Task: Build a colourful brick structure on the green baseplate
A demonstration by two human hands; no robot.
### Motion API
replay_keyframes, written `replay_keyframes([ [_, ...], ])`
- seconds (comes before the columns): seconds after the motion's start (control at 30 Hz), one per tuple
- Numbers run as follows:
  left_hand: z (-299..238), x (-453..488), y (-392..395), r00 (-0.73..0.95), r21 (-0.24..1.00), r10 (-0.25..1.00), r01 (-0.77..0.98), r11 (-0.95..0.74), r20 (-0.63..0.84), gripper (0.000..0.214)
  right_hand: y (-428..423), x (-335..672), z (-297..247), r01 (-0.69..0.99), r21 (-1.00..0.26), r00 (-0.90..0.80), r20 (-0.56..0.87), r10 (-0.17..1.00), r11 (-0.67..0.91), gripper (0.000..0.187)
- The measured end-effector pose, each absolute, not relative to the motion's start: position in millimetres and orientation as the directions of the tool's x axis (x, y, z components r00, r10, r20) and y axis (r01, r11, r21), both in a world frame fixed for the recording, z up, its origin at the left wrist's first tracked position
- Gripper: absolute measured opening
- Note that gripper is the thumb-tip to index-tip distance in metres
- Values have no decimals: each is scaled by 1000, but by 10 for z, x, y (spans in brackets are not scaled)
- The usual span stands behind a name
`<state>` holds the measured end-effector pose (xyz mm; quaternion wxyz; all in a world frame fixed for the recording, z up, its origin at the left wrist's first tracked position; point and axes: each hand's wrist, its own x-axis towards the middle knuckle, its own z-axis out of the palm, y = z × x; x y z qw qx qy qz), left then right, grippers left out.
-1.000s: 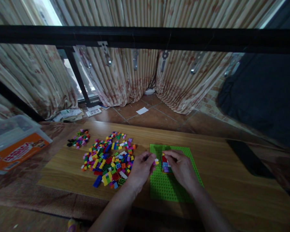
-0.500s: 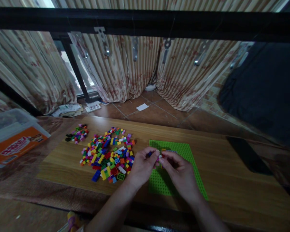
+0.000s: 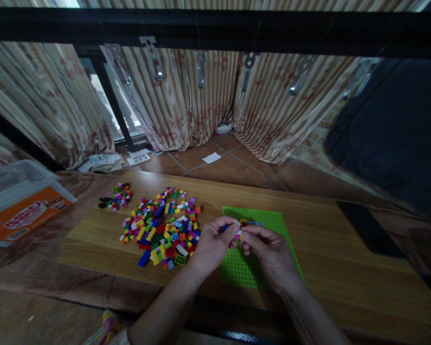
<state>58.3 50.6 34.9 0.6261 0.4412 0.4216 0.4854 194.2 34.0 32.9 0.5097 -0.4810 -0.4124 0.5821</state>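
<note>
My left hand (image 3: 215, 242) and my right hand (image 3: 267, 249) meet above the green baseplate (image 3: 273, 218). Fingertips of both are pinched around small toy bricks (image 3: 240, 234), with pink and white bits showing between them. Their exact shape is mostly hidden by the fingers. Behind my hands, a few blue and yellow bricks (image 3: 253, 223) show on the far part of the baseplate. To the left of my left hand lies a large loose pile of mixed coloured bricks (image 3: 161, 230).
A smaller heap of bricks (image 3: 118, 197) sits at the far left of the wooden table (image 3: 330, 258). Beyond it stands a clear plastic box (image 3: 25, 206) with an orange label. A dark flat object, maybe a phone (image 3: 368, 227), lies on the right.
My hands stay together over the baseplate; the right fingers have shifted slightly on the small bricks, and more yellow shows beneath them. The view has tilted a little.
</note>
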Motion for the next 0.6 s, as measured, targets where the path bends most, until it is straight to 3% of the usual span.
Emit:
replay_keyframes([
  [0.4,322,594,460,151,985,988,-169,41,-15,22,325,1926,303,-116,-976,0,-186,982,-185,28],
  [0.6,289,606,438,188,970,982,-233,66,-22,23,322,2000,303,-119,-970,-30,-208,978,-210,26],
])
